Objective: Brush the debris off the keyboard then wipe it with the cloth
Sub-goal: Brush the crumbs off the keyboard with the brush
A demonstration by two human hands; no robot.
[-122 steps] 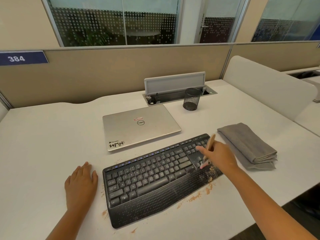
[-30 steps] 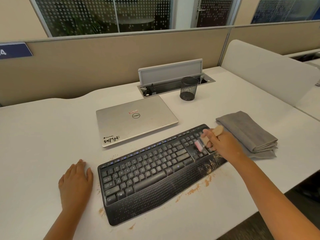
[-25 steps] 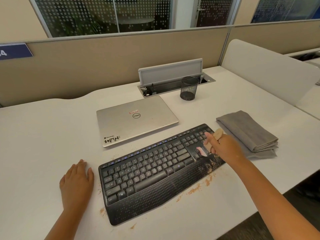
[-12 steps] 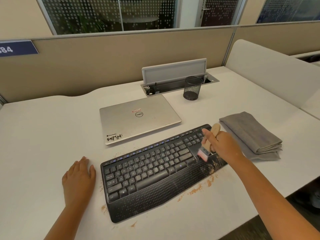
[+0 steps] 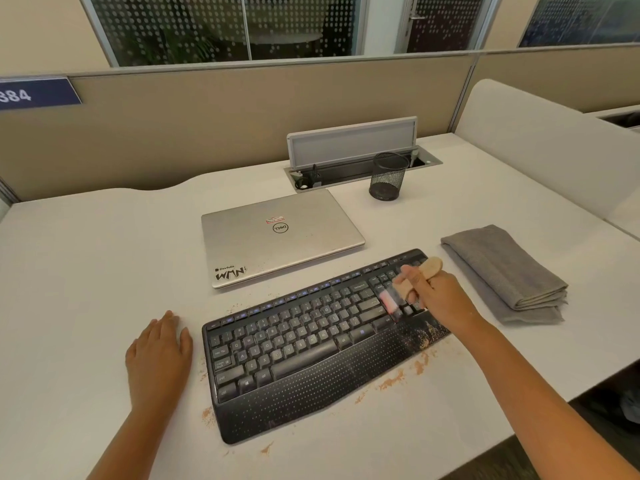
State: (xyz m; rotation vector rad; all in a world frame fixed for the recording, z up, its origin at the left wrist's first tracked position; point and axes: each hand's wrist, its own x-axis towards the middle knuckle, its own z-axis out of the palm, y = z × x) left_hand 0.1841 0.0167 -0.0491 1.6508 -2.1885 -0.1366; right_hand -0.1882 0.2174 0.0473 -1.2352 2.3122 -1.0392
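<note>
The black, curved plastic keyboard (image 5: pixel 311 344) with its dotted palm rest is lying slantwise near the front edge of the white desk (image 5: pixel 86 271), and we are seeing its right end dusted with tan, crumb-like debris (image 5: pixel 427 336), more of which is lying in patches on the desk along the keyboard's front and left edges. Over the right-hand keys, the right hand (image 5: pixel 438 296) is gripping the pale wooden handle of a small brush (image 5: pixel 403 289), fingers curled round it; the pinkish bristles are pointing down at the keys and are blurred, so we cannot tell whether they are touching. The left hand (image 5: pixel 159 355) is resting flat on the desk just beside the keyboard's left edge, palm down, fingers straight and close together. Right of the keyboard, the folded grey cloth (image 5: pixel 502 271) is lying on the desk, apart from the hand. Behind the keyboard, a closed silver laptop (image 5: pixel 277 237) bearing stickers is lying flat. Further back, a black wire-mesh cup (image 5: pixel 388 176) is standing upright beside an open cable tray (image 5: pixel 346 157) with its grey lid raised.
</note>
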